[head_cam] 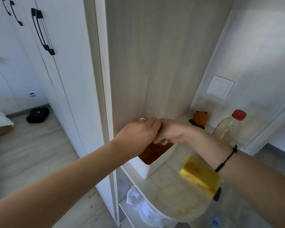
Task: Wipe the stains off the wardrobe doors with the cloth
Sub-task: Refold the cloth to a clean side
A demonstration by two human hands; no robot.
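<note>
My left hand [138, 134] and my right hand [171, 134] meet over a white box with a brown lid [155, 153] on a pale shelf [171, 195]. Left fingers bend down at the box's far end, against the light wood side panel [146, 63]. My right thumb presses toward its curled fingers just above the lid; what they hold is hidden. A yellow sponge [199, 175] lies on the shelf under my right forearm. The white wardrobe doors [64, 63] with black handles [43, 30] stand at the left. A white cloth [138, 199] lies crumpled on the shelf below.
An orange ornament [200, 118] and a red-capped plastic bottle [229, 127] stand at the back of the shelf. A wall switch [220, 87] is above them. On the wooden floor at the left lie a black bag [38, 115] and white bedding [0, 119].
</note>
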